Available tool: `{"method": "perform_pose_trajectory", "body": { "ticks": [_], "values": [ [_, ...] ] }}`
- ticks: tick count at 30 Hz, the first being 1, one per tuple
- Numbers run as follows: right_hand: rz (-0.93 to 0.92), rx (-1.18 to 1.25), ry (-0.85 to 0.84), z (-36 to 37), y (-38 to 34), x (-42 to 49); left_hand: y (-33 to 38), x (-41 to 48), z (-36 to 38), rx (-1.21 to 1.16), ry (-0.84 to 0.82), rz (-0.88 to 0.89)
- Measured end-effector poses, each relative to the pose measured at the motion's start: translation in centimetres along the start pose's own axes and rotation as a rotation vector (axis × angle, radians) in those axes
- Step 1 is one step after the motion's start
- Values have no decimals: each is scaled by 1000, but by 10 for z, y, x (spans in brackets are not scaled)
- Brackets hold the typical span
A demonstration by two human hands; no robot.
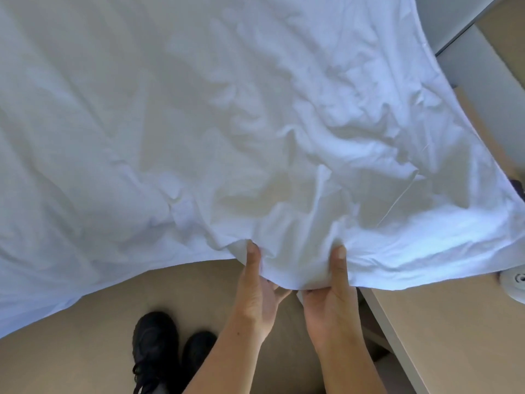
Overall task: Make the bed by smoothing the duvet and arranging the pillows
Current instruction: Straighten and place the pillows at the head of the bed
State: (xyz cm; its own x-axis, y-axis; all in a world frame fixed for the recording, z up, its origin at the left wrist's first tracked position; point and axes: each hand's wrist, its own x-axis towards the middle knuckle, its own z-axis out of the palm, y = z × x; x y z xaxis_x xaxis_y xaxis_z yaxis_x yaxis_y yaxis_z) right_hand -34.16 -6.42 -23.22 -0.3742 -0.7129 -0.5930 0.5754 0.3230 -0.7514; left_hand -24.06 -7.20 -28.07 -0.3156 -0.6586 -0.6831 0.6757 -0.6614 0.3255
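The crumpled white fabric duvet (255, 123) covers the bed and fills most of the view, its near hem hanging above the beige floor (71, 322). The left hand (257, 288) and right hand (332, 291) each pinch that hem close together, thumbs on top and fingers curled beneath. It looks soft, limp and light, perhaps thinly filled. It should creep rather than slide, so a wider hold along the hem would likely spread the pull better.

Left hand (257, 291) and right hand (331, 294) pinch the white duvet (227, 123) edge side by side; black shoes (170, 354) stand below-left of them.
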Motion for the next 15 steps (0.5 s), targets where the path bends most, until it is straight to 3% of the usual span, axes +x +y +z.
{"method": "perform_pose_trajectory", "body": {
  "ticks": [2,7,12,15],
  "values": [
    [-48,-35,29,-3,-1,-5,2,-1,4,-188,15,16],
    [-83,-68,36,6,-24,-31,23,-34,20,-398,85,59],
    [-43,-99,51,31,-60,-69,63,-89,43,-450,257,130],
    [-2,-30,77,54,-90,-85,94,-128,63,-460,259,203]
  ]
}}
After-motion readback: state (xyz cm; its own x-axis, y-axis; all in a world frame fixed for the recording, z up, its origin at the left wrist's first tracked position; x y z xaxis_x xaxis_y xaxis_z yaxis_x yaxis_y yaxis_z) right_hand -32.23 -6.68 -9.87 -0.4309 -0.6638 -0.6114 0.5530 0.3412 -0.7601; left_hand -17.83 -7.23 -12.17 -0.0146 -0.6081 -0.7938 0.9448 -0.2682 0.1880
